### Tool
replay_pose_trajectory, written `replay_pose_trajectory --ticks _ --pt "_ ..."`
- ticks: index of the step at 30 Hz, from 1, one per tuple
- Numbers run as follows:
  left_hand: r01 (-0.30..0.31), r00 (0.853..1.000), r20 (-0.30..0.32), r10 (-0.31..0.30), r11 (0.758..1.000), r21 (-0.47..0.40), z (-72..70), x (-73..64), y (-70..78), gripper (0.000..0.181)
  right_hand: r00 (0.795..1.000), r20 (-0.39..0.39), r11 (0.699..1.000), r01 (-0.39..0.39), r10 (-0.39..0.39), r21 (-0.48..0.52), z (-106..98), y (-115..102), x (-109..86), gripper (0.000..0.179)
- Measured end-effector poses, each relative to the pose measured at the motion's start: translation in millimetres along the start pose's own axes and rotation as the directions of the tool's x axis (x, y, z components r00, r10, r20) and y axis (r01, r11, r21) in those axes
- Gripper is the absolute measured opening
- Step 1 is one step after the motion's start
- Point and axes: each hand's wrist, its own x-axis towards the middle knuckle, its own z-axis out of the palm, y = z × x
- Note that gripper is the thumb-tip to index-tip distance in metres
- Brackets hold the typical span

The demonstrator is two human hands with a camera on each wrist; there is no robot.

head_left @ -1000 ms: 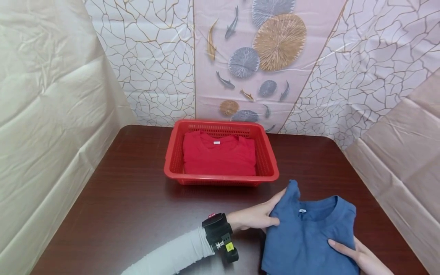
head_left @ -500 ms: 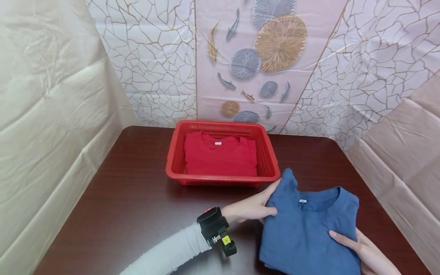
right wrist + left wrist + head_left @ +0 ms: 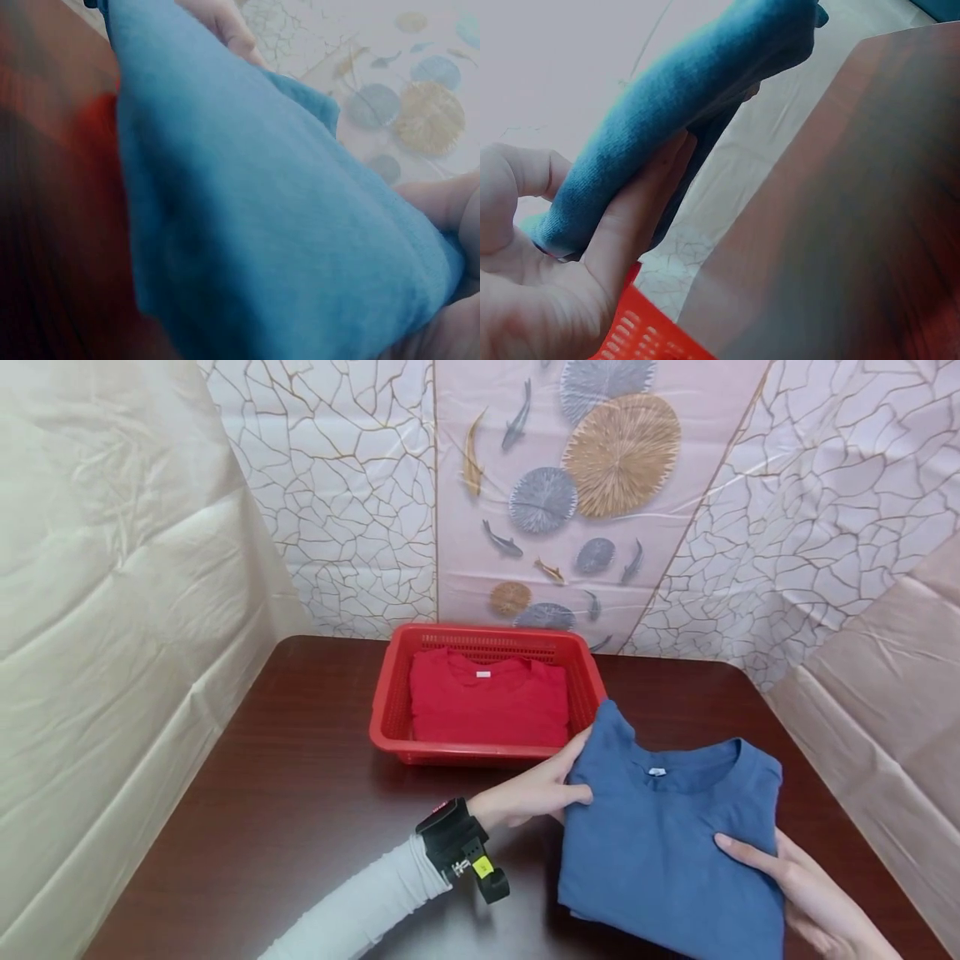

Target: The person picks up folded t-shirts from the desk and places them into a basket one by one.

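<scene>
A folded blue T-shirt (image 3: 667, 843), its collar and white tag facing up, is held above the table at the right of the head view. On its left edge, my left hand (image 3: 542, 787) grips the cloth, thumb on top and fingers underneath. The left wrist view shows the folded layers (image 3: 652, 112) between thumb and fingers. My right hand (image 3: 806, 889) holds the opposite edge, its thumb lying on the front of the shirt; its other fingers are mostly hidden behind the cloth. The right wrist view is largely filled by the shirt's underside (image 3: 255, 202).
A red plastic basket (image 3: 480, 753) stands at the back middle of the dark wooden table (image 3: 300, 785), with a folded red T-shirt (image 3: 487, 702) inside. The blue shirt's upper left corner reaches the basket's right front corner in the head view. Patterned cloth walls (image 3: 352, 502) surround the table.
Both hands have raised the blue T-shirt and moved it forward and slightly left, closer to the basket. The grip on both edges looks the same.
</scene>
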Motion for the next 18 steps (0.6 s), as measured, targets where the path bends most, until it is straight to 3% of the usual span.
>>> replay_pose_trajectory --ticks 18 --pt "-0.011 0.994 -0.106 0.005 0.999 -0.053 -36.1 -16.6 14.1 0.085 0.991 0.02 0.989 0.134 -0.136 0.06 27 -36 13.9 0.084"
